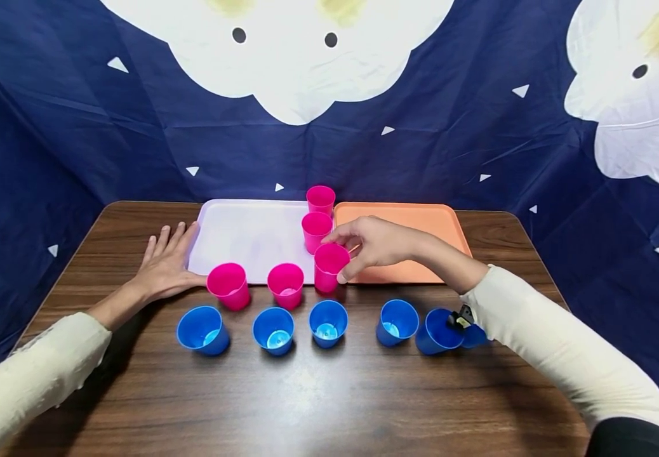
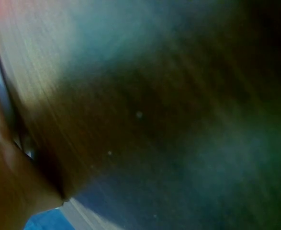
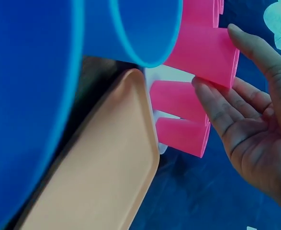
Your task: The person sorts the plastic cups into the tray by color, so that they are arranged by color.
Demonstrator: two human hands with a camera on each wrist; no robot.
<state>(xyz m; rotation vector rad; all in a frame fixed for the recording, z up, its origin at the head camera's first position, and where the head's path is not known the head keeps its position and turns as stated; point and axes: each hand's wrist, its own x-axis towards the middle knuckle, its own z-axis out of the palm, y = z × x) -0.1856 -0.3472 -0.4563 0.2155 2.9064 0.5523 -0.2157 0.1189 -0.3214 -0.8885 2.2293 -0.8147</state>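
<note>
A dark wood-grain bench stands inside a navy fabric backdrop printed with white clouds and small white triangles. Along the bench's far edge, a lavender tray lies just beside an orange tray; the orange one is to the right.

Two upright pink cups stand one behind the other along the lavender tray's right edge. In line with them, at that tray's near right corner, is a held pink cup; whether its base touches down I cannot tell. The right hand pinches it near the rim, thumb on one side and fingers on the other.

Two more pink cups stand by the lavender tray's near edge. Nearer the bench's front edge runs a row of upright blue cups, their inside bases glinting; the rightmost is partly hidden by the right sleeve.

The left hand rests with fingers spread at the lavender tray's left edge, well apart from the right.
</note>
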